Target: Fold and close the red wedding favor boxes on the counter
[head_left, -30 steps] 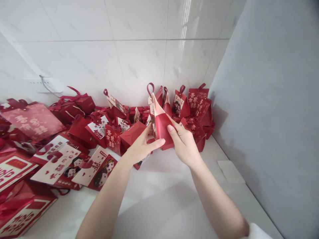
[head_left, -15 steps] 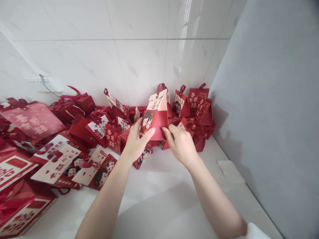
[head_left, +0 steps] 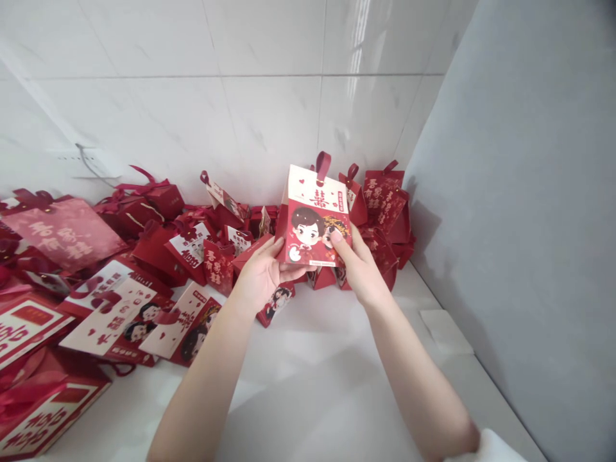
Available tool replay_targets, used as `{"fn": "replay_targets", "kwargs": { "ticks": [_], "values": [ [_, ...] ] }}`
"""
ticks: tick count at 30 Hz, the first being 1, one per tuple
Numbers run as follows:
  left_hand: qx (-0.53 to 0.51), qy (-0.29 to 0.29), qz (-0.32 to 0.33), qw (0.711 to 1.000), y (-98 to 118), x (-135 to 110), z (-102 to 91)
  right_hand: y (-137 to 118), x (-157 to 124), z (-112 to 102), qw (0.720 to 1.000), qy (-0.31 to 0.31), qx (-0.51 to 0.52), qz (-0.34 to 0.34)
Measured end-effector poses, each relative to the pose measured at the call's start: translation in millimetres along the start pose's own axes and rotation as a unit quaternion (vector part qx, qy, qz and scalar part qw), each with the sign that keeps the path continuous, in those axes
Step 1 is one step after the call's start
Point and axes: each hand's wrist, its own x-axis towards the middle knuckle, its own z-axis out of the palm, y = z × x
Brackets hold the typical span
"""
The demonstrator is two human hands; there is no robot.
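Note:
Between my two hands, a red and cream gift box [head_left: 315,205] with a ribbon loop on top is held up above the white surface. Its broad front, printed with two cartoon heads, faces me. My left hand [head_left: 260,273] supports it at the lower left corner, some fingers under the bottom edge. The right side is gripped by my right hand [head_left: 359,260], its thumb pressed on the printed front. Behind the box stand other red gift boxes, partly hidden by it. A small box [head_left: 276,305] lies tilted on the surface just past my left wrist.
Several red boxes and bags crowd the left, among them a pink-red bag [head_left: 70,234] and a large box [head_left: 48,404] at the near left. More boxes [head_left: 385,199] stand at the back right. A tiled wall [head_left: 269,109] closes the back, a grey panel [head_left: 524,192] the right.
The gift box has turned from showing its side edge to showing its printed front. My right hand has moved up onto its right side, and my left hand has shifted to its lower corner.

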Motion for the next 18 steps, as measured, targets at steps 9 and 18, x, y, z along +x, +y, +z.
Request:
{"fn": "replay_targets", "kwargs": {
  "ticks": [9, 18],
  "values": [
    [0.005, 0.051, -0.008, 0.999, -4.1, 2.8, 5.7, 1.4, -3.1, 17.2, 0.990, 0.042, 0.131, 0.031],
    [0.005, 0.065, 0.009, 0.998, -5.6, 1.8, 6.3, 1.8, -0.1, 10.2, 0.997, 0.006, 0.068, -0.018]
  ]
}}
